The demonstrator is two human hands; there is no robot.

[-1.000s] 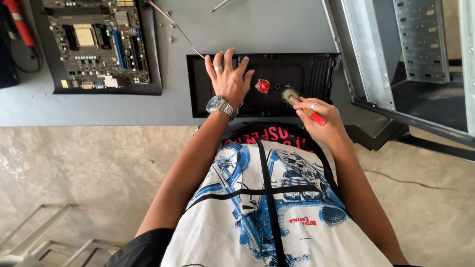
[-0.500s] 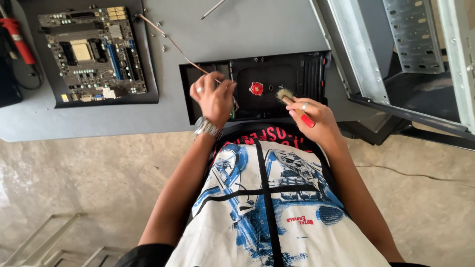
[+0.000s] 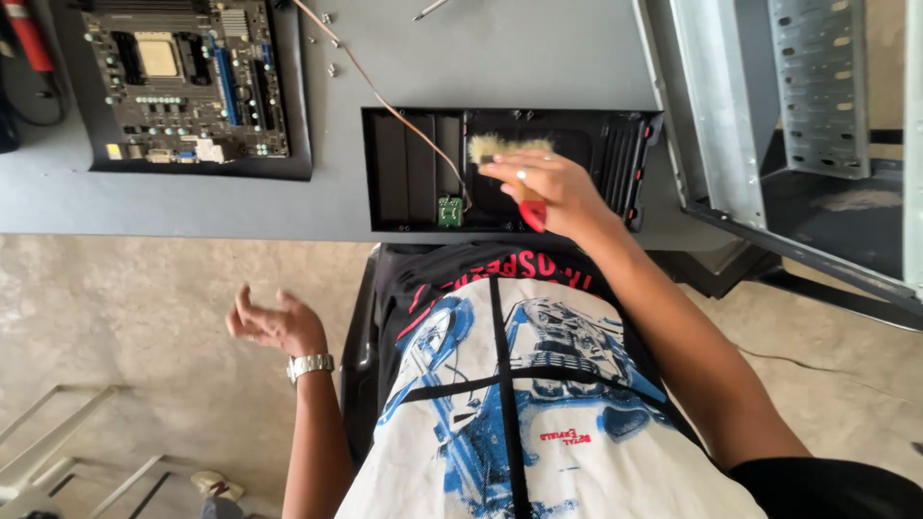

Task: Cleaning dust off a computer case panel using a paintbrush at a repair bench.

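Observation:
My right hand (image 3: 548, 192) grips a small brush (image 3: 508, 149) with pale bristles and a red handle, the bristles resting on a black plastic computer front panel (image 3: 404, 173) that lies flat on the grey table (image 3: 519, 58). A thin cable (image 3: 385, 101) runs across the panel to a small green circuit board (image 3: 449, 210) at its near edge. My left hand (image 3: 274, 322), wearing a silver wristwatch, hangs off the table over the floor, fingers apart and holding nothing.
A motherboard (image 3: 183, 82) on a dark mat sits at the table's left. A few loose screws (image 3: 330, 43) lie beside it. An open metal computer case (image 3: 798, 125) stands at the right. A red-handled tool (image 3: 29, 34) is far left.
My left hand left the black panel and dropped down off the table to my left side. My right hand moved left onto the panel with the brush.

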